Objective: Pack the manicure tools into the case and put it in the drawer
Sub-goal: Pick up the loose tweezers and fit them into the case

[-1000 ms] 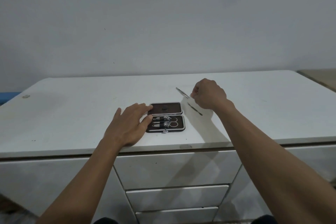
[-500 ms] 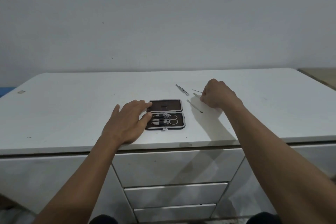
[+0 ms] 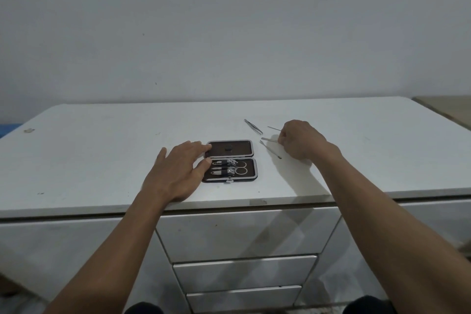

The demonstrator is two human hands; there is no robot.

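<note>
from my seat i saw the case point(image 3: 230, 160) lying open and flat on the white cabinet top point(image 3: 102, 150), near its front edge and a little left of the middle. its far half was bare dark lining. its near half held two nail clippers point(image 3: 225, 167) strapped in one behind the other, and the round handles of small scissors point(image 3: 241, 167) to their right.

the left hand point(image 3: 178, 173) lay flat and spread on the top, palm down, its fingertips touching the left end of the case. it gripped nothing.

the right hand point(image 3: 299, 139) was curled into a loose fist, right of the case, knuckles up. its fingertips were pinched on the end of a thin metal stick point(image 3: 269, 139) that pointed left toward the case. i could not tell whether that stick was clear of the surface.

three more loose tools lay around that hand: tweezers point(image 3: 253, 126) farther back and to the left, a fine needle-like tool point(image 3: 274, 128) just behind the knuckles, and a slim pusher point(image 3: 271, 150) lying slantwise between the hand and the case.

below the top, three drawers point(image 3: 242, 234) were stacked, all closed.
</note>
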